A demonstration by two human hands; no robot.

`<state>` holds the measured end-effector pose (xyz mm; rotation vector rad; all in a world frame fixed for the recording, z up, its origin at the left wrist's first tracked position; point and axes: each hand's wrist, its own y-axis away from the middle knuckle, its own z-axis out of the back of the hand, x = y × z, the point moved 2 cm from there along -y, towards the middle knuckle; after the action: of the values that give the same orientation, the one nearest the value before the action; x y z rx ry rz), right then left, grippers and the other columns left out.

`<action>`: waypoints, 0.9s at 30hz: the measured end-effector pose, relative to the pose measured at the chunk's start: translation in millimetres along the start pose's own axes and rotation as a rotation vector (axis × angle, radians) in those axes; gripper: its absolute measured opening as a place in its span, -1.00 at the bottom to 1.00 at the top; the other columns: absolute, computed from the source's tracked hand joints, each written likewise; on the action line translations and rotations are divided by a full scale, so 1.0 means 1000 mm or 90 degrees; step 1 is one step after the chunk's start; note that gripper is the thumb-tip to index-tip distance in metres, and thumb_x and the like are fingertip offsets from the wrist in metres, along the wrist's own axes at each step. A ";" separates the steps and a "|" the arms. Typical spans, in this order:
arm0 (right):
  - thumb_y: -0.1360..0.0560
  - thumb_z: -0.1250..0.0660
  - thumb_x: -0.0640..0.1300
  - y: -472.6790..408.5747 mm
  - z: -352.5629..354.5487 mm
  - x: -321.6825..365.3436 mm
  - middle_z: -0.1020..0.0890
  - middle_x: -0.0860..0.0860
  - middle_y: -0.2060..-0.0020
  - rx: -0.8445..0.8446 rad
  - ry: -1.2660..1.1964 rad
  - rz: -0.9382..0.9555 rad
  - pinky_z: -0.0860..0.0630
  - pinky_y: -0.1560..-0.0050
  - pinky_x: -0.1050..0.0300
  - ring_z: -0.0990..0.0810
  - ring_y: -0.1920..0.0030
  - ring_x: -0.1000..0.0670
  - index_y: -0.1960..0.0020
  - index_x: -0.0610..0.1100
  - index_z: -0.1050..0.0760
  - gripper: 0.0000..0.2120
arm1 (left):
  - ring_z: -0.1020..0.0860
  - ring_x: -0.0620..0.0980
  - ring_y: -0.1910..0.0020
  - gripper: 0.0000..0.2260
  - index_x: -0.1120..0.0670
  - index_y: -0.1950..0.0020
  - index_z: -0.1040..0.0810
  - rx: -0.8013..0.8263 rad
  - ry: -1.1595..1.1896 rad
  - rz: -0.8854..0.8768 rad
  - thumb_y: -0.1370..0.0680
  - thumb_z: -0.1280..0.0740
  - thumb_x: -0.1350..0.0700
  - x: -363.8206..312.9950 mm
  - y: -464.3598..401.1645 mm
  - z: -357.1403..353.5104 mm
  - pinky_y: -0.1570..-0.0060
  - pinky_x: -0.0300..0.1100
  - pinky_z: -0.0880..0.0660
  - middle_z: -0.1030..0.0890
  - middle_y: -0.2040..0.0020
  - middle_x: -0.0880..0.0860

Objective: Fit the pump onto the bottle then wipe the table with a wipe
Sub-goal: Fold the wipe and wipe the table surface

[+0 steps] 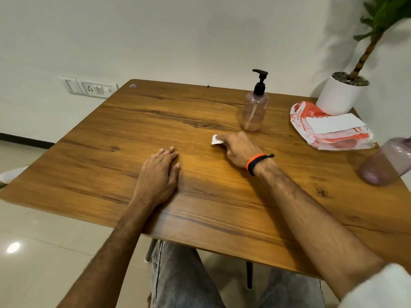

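While the pump (259, 82) is sitting fitted on the bottle (254, 112), the right hand (239, 150) is pinching the wipe (216, 139) against the table (133, 134), bare wood stretching leftward toward the flat, straight-fingered left hand (159, 174).

Right hand (239, 150) apparently pinching wipe (216, 139) on table (222, 207), pump (259, 82) on bottle (254, 113)

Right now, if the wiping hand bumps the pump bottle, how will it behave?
The bottle is tall and narrow with a pump on top, so a knock up high would probably tip it. It looks only about a quarter full, so it is likely light and may slide on the smooth table. Its round body would probably roll once down.
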<state>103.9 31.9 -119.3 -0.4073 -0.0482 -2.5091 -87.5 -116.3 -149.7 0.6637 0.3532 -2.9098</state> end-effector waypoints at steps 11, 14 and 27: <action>-0.60 -0.18 -0.25 0.105 0.001 0.043 -0.56 0.03 -0.30 0.106 -0.197 0.235 -0.18 -0.21 0.59 -0.46 -0.30 0.08 -0.33 -0.02 -0.50 -0.65 | -0.26 0.04 -0.51 -0.63 0.10 -0.42 -0.43 -0.023 -0.021 0.011 -0.63 -0.19 0.05 -0.001 0.000 -0.001 -0.47 0.01 -0.16 -0.36 -0.50 0.02; -0.58 -0.18 -0.32 0.092 0.025 0.029 -0.58 0.20 -0.17 0.038 -0.341 0.162 -0.36 -0.09 0.50 -0.51 -0.18 0.25 -0.28 0.00 -0.55 -0.62 | -0.25 0.04 -0.52 -0.63 0.09 -0.43 -0.42 -0.013 -0.012 0.003 -0.64 -0.17 0.04 0.000 0.000 -0.002 -0.48 0.01 -0.16 -0.35 -0.50 0.02; -0.55 -0.15 -0.32 0.008 0.011 -0.020 -0.54 -0.19 -0.25 0.043 0.023 0.055 -0.48 -0.21 -0.01 -0.53 -0.20 -0.24 -0.35 0.03 -0.46 -0.55 | -0.26 0.04 -0.51 -0.63 0.10 -0.43 -0.43 -0.013 -0.008 -0.003 -0.64 -0.18 0.05 -0.001 -0.001 0.001 -0.47 0.04 -0.19 -0.36 -0.50 0.04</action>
<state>127.3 37.6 -115.3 -0.3286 -0.0993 -2.4216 -87.0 -115.9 -148.0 0.6428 0.3824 -2.9087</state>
